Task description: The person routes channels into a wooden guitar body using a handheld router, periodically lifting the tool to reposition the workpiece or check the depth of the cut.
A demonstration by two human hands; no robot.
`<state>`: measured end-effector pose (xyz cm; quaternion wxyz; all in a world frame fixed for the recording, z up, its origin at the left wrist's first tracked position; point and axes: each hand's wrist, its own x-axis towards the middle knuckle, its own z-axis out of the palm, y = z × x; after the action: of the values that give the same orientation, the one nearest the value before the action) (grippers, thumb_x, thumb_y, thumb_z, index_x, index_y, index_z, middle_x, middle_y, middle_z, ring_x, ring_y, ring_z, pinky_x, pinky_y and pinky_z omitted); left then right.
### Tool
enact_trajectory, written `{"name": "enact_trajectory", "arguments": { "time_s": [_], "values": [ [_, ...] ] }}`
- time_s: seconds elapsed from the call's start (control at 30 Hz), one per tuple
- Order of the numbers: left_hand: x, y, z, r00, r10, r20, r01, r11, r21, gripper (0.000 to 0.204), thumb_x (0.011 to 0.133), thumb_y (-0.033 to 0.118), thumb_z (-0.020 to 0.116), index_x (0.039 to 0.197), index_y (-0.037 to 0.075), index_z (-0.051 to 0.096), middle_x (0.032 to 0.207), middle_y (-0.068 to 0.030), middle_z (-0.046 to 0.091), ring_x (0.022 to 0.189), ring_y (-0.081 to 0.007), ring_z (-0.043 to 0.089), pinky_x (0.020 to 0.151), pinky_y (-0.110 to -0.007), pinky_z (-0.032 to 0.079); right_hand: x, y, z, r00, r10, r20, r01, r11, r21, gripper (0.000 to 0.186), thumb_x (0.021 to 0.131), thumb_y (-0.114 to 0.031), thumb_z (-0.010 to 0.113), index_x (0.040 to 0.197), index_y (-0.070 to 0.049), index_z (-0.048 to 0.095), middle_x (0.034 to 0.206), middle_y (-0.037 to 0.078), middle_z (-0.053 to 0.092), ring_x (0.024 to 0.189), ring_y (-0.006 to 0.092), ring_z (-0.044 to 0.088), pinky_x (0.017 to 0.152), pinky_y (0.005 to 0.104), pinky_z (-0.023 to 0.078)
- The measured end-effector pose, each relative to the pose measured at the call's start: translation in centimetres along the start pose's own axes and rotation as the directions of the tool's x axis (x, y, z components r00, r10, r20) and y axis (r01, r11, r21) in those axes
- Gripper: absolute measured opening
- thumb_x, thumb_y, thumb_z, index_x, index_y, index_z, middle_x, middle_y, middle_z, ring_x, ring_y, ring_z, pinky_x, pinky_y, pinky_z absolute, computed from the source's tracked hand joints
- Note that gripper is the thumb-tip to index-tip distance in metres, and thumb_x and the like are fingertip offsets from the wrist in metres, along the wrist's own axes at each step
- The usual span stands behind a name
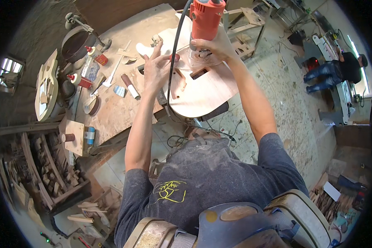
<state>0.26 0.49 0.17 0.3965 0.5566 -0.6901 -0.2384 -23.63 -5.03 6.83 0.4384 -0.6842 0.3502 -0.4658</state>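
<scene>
My right hand grips the lower housing of an orange-red router, whose clear base rests on a pale wooden guitar body. My left hand is to its left, fingers apart, index extended upward and thumb beside the router's red side knob; whether it touches the knob is unclear. A black cable runs down past my left hand. The guitar body has cut cavities, a rectangular one near the router, and overhangs the front of a dusty workbench.
Glue bottles, a lamp and another guitar body sit at left. Wood offcuts fill racks below. Cords lie on the floor. A person works at a machine on the right.
</scene>
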Motion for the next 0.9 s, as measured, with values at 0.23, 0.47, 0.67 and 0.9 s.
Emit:
{"name": "enact_trajectory", "arguments": {
  "time_s": [0.23,0.47,0.67,0.9],
  "values": [
    [-0.8,-1.0,0.4,0.999,0.019,0.049,-0.019,1.0,0.0,0.022,0.086,0.035,0.077,0.103,0.022,0.083,0.16,-0.0125,0.044,0.148,-0.03,0.041,0.127,-0.059,0.005,-1.9,-1.8,0.3,1.0,0.013,-0.012,-0.013,1.0,0.018,0.049,0.075,-0.018,0.085,0.114,0.001,0.062,0.094,0.005,0.067,0.079,0.0145,0.067,0.07,0.03,0.056],
    [-1.0,-1.5,1.0,0.996,0.022,0.082,-0.014,0.996,-0.092,0.022,0.082,0.023,0.08,0.104,0.019,0.082,0.161,-0.0108,0.043,0.15,-0.0324,0.039,0.126,-0.062,0.004,-2.8,-1.8,-0.3,0.999,0.033,-0.025,-0.034,0.997,-0.068,0.052,0.074,-0.019,0.086,0.117,0.0,0.062,0.099,0.005,0.068,0.084,0.0143,0.067,0.073,0.0302,0.056],
    [-1.8,0.2,0.6,0.988,0.034,0.147,-0.031,0.999,-0.016,0.022,0.081,0.021,0.081,0.102,0.016,0.082,0.162,-0.0109,0.042,0.152,-0.0343,0.034,0.125,-0.064,0.004,-4.0,-2.4,-0.8,0.997,0.071,-0.03,-0.071,0.998,-0.002,0.05,0.075,-0.018,0.085,0.116,0.0,0.063,0.1,0.006,0.069,0.084,0.0147,0.068,0.074,0.0308,0.057],
    [-2.1,0.6,0.7,0.989,0.046,0.14,-0.041,0.998,-0.037,0.019,0.081,0.022,0.081,0.099,0.015,0.082,0.161,-0.0114,0.043,0.153,-0.0359,0.032,0.125,-0.065,0.004,-3.8,-1.1,-1.5,0.999,0.026,-0.039,-0.03,0.993,-0.118,0.051,0.075,-0.017,0.085,0.117,0.0,0.062,0.1,0.006,0.067,0.083,0.0146,0.068,0.071,0.03,0.058]
  ]
}}
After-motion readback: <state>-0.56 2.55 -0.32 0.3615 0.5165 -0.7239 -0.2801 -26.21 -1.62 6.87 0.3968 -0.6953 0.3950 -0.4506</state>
